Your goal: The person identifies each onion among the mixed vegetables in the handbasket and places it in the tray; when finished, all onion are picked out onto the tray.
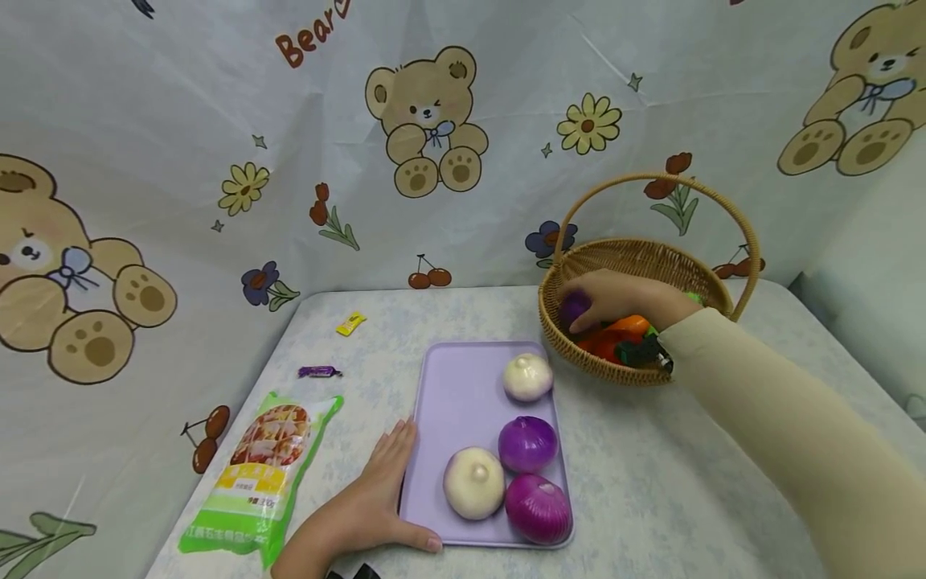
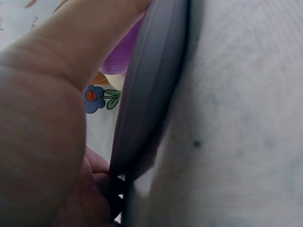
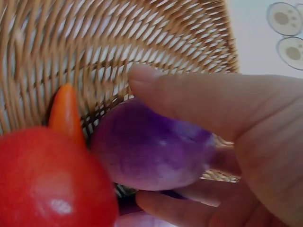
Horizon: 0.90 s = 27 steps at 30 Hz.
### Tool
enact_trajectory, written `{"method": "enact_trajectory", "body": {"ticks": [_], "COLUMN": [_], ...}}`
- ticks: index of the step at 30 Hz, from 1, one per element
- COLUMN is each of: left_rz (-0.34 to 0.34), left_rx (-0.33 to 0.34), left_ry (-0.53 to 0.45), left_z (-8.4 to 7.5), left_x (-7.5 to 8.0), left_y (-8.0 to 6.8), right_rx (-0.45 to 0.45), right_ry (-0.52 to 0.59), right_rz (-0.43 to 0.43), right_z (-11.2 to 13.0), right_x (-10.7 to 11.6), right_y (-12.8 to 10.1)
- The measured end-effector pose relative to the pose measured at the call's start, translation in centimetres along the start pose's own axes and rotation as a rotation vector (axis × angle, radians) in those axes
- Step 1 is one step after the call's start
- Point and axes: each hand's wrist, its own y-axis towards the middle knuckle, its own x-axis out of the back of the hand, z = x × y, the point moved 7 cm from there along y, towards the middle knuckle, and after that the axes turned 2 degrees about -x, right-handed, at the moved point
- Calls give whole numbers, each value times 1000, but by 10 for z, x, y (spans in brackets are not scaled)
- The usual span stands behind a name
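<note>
so four onions [image 1: 527, 444] are sitting on the lower-centre tray [image 1: 459, 386], straight-fingered left hand [image 1: 382, 497] is touching its edge, right hand [image 1: 616, 296] is gripping another purple onion [image 3: 147, 146], probably still to go, in the right-side basket [image 1: 629, 257]

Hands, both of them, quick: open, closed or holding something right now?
Left hand: open, resting against the lilac tray.
Right hand: holding a purple onion inside the wicker basket.
</note>
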Motion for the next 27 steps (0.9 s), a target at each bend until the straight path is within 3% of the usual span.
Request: {"method": "enact_trajectory", "body": {"ticks": [8, 18, 27], "left_rz": [12, 12, 6], "left_rx": [6, 15, -1], "left_ry": [4, -2, -10], "left_z": [0, 1, 0], "left_x": [-1, 1, 0], "left_y": [-1, -2, -2], "right_rx": [-48, -127, -112], "right_ry": [-8, 131, 231], "right_rz": [-56, -165, -232], "right_z": [-4, 10, 26], "right_x": [11, 56, 66], "right_y": [-6, -31, -48]}}
